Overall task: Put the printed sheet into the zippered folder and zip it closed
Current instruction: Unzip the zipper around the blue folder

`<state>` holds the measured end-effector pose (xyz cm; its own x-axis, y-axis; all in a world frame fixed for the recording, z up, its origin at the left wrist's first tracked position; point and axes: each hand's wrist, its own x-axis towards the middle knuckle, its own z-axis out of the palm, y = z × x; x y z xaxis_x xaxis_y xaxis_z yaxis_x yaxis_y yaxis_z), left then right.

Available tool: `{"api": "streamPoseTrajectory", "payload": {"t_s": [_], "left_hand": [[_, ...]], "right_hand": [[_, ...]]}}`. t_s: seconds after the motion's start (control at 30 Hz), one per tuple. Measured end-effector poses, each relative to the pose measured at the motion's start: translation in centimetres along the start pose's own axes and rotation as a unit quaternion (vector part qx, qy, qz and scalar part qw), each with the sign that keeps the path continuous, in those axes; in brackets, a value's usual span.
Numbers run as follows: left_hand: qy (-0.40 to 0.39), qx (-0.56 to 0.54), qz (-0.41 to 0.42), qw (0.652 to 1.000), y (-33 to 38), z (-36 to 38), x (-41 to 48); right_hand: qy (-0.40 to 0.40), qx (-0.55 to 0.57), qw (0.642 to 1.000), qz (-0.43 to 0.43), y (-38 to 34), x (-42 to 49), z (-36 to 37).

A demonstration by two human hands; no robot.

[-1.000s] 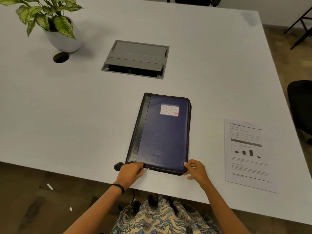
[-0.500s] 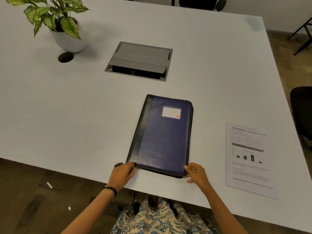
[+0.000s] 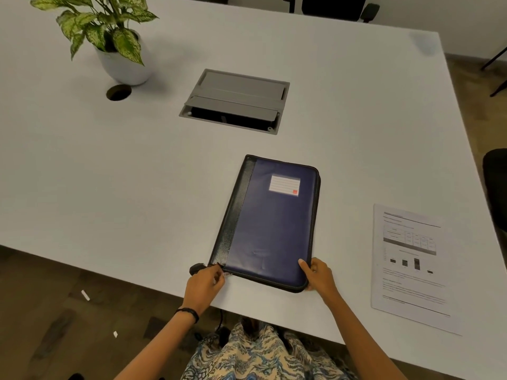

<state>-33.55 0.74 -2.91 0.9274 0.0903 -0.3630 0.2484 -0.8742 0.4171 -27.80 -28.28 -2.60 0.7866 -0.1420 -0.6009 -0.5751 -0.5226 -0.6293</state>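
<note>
- The left hand point(image 3: 205, 281) sits at the near left corner of the folder point(image 3: 270, 223), fingers curled together and pinched at the spot where the zip begins; what exactly lies between the fingertips is too small to make out.
- A dark band point(image 3: 189, 313) circles the left wrist.
- The right hand point(image 3: 318, 274) clamps the folder's near right corner, thumb lying on top of the blue cover and the other fingers wrapped round the edge.
- The folder lies flat and closed near the near edge of the table point(image 3: 109, 174), roughly in the middle of that edge, its long sides running away from the person and leaning slightly right.
- Its cover is dark blue with a black strip down the left side, and a white lined label point(image 3: 284, 185) sits near its far right corner.
- The zip point(image 3: 269, 281) runs along the near edge and up the right side; its teeth look joined along the stretch that shows.
- The printed sheet point(image 3: 411, 266) lies flat on the table, well apart from the folder, toward the near right corner, outside the folder and untouched by either hand.
- A grey cable box point(image 3: 236, 101) is set into the table's middle, its lid partly raised over a dark opening.
- A potted plant point(image 3: 109, 37) stands near the far left corner, just beside a round hole point(image 3: 118, 92) in the table.
</note>
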Motion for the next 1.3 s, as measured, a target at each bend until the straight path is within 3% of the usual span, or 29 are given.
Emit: {"api": "streamPoseTrajectory", "payload": {"t_s": [0.07, 0.17, 0.23, 0.3, 0.43, 0.57, 0.63, 1.03, 1.23, 1.3], "left_hand": [[-0.001, -0.144, -0.049, 0.988, 0.3, 0.5, -0.2], [0.004, -0.36, -0.134, 0.923, 1.0, 1.0, -0.5], [0.003, -0.434, -0.167, 0.885, 1.3, 1.3, -0.6], [0.003, -0.448, -0.169, 0.878, 1.5, 1.4, -0.7], [0.021, -0.394, -0.146, 0.907, 1.4, 1.6, -0.7], [0.055, -0.227, -0.094, 0.968, 1.3, 1.4, -0.8], [0.067, -0.162, -0.076, 0.982, 1.2, 1.3, -1.0], [0.097, -0.005, -0.06, 0.993, -2.0, -1.1, -1.0], [-0.073, -0.014, -0.105, 0.992, -3.2, -3.2, 0.9], [-0.064, 0.009, -0.12, 0.991, -3.3, -4.5, 2.0]], "right_hand": [[0.002, 0.0, 1.0, -0.001, -0.4, 0.2, -0.1], [0.001, 0.023, 1.0, -0.005, -0.7, 0.4, -0.3], [-0.001, 0.03, 1.0, -0.007, -0.8, 0.4, -0.3], [-0.002, 0.032, 0.999, -0.01, -0.8, 0.3, -0.3], [-0.002, 0.027, 0.999, -0.021, -0.8, 0.2, -0.4], [0.012, 0.016, 1.0, -0.023, -0.7, 0.5, -0.8], [0.012, 0.017, 1.0, -0.019, -0.8, 0.6, -1.0], [0.012, 0.034, 0.999, -0.016, -0.9, 0.6, -1.3], [0.003, 0.044, 0.999, -0.016, -1.0, 0.5, -1.7], [0.004, 0.056, 0.998, -0.016, -0.9, 0.5, -2.1]]}}
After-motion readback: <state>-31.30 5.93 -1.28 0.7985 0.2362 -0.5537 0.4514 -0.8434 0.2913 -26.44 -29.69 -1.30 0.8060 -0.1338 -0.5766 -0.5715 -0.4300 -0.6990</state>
